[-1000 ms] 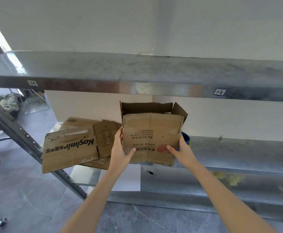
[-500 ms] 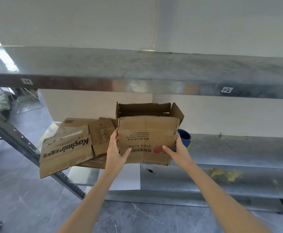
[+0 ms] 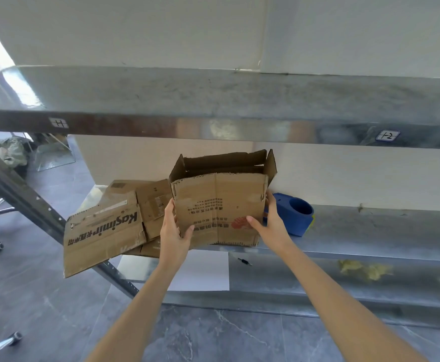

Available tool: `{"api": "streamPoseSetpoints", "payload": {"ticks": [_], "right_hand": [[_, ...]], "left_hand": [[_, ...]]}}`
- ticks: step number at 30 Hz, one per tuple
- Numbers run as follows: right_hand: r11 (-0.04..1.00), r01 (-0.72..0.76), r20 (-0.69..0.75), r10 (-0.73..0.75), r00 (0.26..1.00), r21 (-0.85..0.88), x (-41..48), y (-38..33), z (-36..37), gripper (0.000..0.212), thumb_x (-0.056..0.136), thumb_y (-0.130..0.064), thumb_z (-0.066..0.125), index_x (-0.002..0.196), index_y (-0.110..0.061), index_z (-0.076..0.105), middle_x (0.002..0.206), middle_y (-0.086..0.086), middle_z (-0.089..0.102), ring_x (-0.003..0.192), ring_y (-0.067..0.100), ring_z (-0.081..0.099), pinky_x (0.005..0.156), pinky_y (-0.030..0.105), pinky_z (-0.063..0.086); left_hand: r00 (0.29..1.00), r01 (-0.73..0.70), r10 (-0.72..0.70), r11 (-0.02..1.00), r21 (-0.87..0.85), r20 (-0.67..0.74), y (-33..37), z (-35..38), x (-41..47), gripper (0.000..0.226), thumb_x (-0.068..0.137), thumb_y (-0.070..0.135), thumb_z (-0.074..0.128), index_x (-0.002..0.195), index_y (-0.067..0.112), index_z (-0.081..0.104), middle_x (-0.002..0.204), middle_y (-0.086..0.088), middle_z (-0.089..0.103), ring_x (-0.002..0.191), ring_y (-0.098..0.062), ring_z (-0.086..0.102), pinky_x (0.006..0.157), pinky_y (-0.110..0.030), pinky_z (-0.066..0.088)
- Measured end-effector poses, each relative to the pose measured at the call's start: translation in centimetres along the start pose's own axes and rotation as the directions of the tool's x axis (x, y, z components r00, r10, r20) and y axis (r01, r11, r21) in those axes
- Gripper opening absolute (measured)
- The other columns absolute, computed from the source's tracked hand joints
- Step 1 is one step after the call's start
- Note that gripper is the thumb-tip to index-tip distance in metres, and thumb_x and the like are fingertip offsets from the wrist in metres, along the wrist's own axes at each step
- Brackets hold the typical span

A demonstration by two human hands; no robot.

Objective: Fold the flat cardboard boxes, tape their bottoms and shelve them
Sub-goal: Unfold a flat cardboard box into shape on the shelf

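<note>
Brown corrugated cardboard box (image 3: 218, 207), folded into shape with its top flaps standing open, is held upright at the near edge of the grey metal middle shelf (image 3: 370, 231), its printed front panel turned toward the camera with the lettering upside down. Whether its bottom rests on the shelf or hangs just above it cannot be told. The left hand (image 3: 173, 232) grips the box's left side — thumb pressed on the front panel, fingers wrapped round the corner out of sight. The right hand (image 3: 272, 226) clasps the right side the same way, thumb on the front near a red printed mark, fingers curled behind the edge. Just left of the box, touching or nearly so, lies a pile of flattened brown cardboard boxes (image 3: 104, 228), the top one printed "Kasimir" upside down and jutting out past the shelf's near-left corner over a slanted perforated steel upright (image 3: 30, 205). Just right of the box, behind the right hand, a blue plastic tape dispenser (image 3: 294, 212) sits on the same shelf. Above runs the grey metal upper shelf (image 3: 213, 100), with two small white labels on its front lip. Below, on the lower metal shelf (image 3: 318, 286), lie a white sheet of paper (image 3: 205, 270), a small black pen-like object (image 3: 244, 262) and some crumpled yellow scraps (image 3: 362, 269) — well apart to the right.
</note>
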State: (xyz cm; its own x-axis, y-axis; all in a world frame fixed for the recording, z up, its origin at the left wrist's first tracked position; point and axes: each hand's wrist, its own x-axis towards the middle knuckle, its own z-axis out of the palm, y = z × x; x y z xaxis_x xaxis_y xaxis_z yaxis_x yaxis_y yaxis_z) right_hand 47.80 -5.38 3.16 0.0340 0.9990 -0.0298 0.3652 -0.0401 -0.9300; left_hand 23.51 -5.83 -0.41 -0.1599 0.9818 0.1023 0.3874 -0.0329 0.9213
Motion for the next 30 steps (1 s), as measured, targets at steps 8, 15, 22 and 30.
{"api": "streamPoseSetpoints", "payload": {"ticks": [8,15,22,30], "right_hand": [[0.997,0.034,-0.014,-0.035,0.999,-0.069,0.5,-0.4,0.4,0.076,0.096,-0.019,0.062,0.156,-0.022,0.015,0.152,0.002,0.039,0.131,0.026,0.049,0.107,0.046,0.045],[0.996,-0.015,0.018,0.017,1.0,-0.086,0.7,0.6,-1.4,0.071,0.097,-0.011,0.059,0.154,-0.021,0.017,0.132,-0.006,0.047,0.118,0.013,0.053,0.08,0.007,0.049],[0.998,-0.038,0.02,0.039,0.999,-0.048,-0.1,-0.4,-4.3,0.08,0.07,-0.044,0.077,0.135,-0.029,0.032,0.127,-0.015,0.052,0.126,0.015,0.052,0.1,0.043,0.052],[0.998,0.058,-0.007,-0.058,0.998,-0.018,-0.7,-4.3,-4.6,0.093,0.079,-0.036,0.076,0.151,-0.027,0.017,0.121,-0.027,0.043,0.106,-0.006,0.051,0.083,0.006,0.047]], "left_hand": [[1.0,-0.013,0.013,1.0,0.01,-0.007,0.5,-0.1,1.1,0.08,0.091,-0.002,0.064,0.15,0.029,0.018,0.139,-0.001,0.051,0.13,-0.015,0.049,0.103,-0.049,0.05],[0.998,-0.026,0.026,1.0,0.005,0.065,0.7,-0.2,1.1,0.084,0.09,0.0,0.068,0.15,0.031,0.018,0.129,0.015,0.05,0.125,-0.008,0.047,0.106,-0.045,0.048],[0.983,-0.155,0.158,0.987,-0.047,0.094,2.1,-0.6,0.0,0.088,0.081,0.016,0.08,0.143,0.044,0.024,0.148,0.007,0.043,0.135,-0.008,0.044,0.108,-0.036,0.047],[0.986,-0.165,0.164,0.982,-0.089,-0.019,7.4,-1.5,0.0,0.09,0.072,0.047,0.075,0.145,0.041,0.023,0.14,0.031,0.036,0.13,-0.001,0.041,0.111,-0.038,0.04]]}}
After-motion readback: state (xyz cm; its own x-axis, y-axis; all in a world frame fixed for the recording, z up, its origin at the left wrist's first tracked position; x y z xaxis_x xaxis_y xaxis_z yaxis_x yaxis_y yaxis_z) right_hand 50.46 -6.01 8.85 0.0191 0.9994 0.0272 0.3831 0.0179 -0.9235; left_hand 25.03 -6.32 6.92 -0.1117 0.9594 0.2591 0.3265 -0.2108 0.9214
